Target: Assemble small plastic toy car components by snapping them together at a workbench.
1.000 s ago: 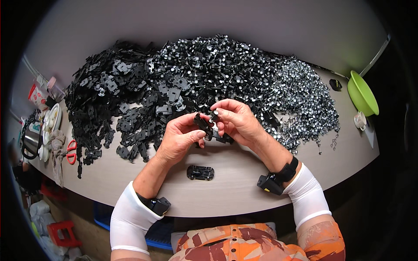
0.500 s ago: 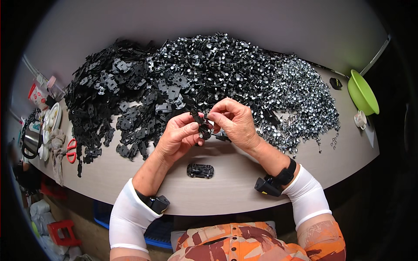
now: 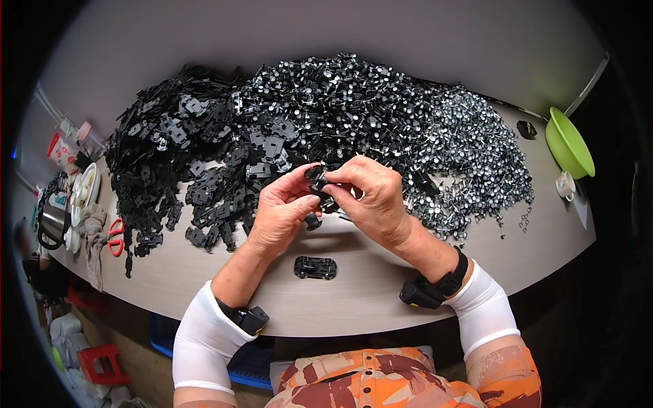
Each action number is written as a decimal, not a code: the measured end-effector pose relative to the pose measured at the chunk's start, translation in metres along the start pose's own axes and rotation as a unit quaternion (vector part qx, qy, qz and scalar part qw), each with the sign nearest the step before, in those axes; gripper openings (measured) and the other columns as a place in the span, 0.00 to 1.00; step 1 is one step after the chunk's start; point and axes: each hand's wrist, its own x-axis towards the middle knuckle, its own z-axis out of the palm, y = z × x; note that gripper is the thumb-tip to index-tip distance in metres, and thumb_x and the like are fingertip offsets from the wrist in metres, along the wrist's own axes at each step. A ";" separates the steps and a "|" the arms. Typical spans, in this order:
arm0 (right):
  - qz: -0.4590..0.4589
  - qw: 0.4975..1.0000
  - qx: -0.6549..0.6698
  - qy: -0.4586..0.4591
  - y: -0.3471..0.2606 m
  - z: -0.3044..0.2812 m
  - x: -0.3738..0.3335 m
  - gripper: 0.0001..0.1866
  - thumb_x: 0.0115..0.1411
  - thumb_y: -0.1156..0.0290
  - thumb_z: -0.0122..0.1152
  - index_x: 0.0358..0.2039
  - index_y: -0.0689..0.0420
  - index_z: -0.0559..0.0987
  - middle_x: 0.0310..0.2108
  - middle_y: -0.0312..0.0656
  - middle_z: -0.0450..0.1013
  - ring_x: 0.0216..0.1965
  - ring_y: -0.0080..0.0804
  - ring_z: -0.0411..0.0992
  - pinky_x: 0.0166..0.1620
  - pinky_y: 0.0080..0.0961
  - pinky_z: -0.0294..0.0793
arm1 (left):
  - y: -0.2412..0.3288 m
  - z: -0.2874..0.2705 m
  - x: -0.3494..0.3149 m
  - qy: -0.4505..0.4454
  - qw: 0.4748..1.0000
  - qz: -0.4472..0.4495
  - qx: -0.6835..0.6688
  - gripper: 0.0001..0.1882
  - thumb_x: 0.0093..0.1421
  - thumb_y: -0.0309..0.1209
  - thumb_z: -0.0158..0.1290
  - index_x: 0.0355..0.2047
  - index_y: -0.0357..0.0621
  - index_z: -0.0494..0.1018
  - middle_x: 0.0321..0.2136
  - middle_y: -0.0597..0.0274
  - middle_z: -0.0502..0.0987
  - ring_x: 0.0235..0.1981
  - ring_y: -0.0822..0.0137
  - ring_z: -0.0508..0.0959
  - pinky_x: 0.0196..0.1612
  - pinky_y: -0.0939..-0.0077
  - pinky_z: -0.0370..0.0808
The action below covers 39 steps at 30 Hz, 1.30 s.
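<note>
My left hand [image 3: 284, 209] is closed around a small black toy car chassis [image 3: 317, 181], held up over the middle of the table. My right hand [image 3: 375, 197] pinches at the chassis's right edge with thumb and fingers; whether a small wheel part is between those fingertips is hidden. Just below the left fingertips another dark piece [image 3: 313, 222] shows in part. Nearer to me, a second black chassis [image 3: 315, 268] with wheels on it lies flat on the table. Straight beyond my hands rises a heap of black wheels on axles [image 3: 340, 112].
Black chassis [image 3: 153, 156] are piled at the left, silvery wheel-and-axle parts [image 3: 469, 146] at the right. Red-handled scissors [image 3: 116, 238], a cloth [image 3: 93, 238] and a metal kettle [image 3: 53, 223] sit far left. A green bowl [image 3: 570, 143] and a cup [image 3: 564, 185] stand far right.
The chassis has turned in my fingers and come up slightly. My right hand has shifted its pinch along it, and the left fingers now reach around its upper end.
</note>
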 end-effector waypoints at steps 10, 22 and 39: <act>0.003 0.999 0.042 -0.018 0.005 0.008 -0.005 0.08 0.46 0.84 0.65 0.29 0.61 0.78 0.26 0.42 0.74 0.26 0.34 0.75 0.28 0.24 0.75 | -0.007 0.000 -0.004 0.022 0.992 -0.078 -0.092 0.18 0.54 0.18 0.58 0.45 0.42 0.73 0.33 0.65 0.76 0.31 0.75 0.76 0.32 0.79 0.79; -0.024 0.998 -0.036 -0.045 -0.004 0.000 -0.001 0.03 0.45 0.80 0.63 0.22 0.60 0.78 0.21 0.41 0.70 0.25 0.39 0.71 0.30 0.32 0.71 | -0.009 0.010 -0.004 0.040 0.984 0.039 0.168 0.32 0.50 0.17 0.60 0.57 0.41 0.66 0.28 0.69 0.75 0.28 0.78 0.76 0.31 0.86 0.75; -0.103 0.993 -0.043 -0.023 -0.008 0.003 -0.002 0.09 0.41 0.83 0.65 0.25 0.60 0.76 0.23 0.39 0.71 0.25 0.35 0.70 0.28 0.27 0.71 | -0.006 0.016 -0.008 -0.017 0.988 0.057 0.140 0.27 0.55 0.20 0.58 0.56 0.38 0.66 0.35 0.62 0.78 0.34 0.72 0.79 0.38 0.76 0.81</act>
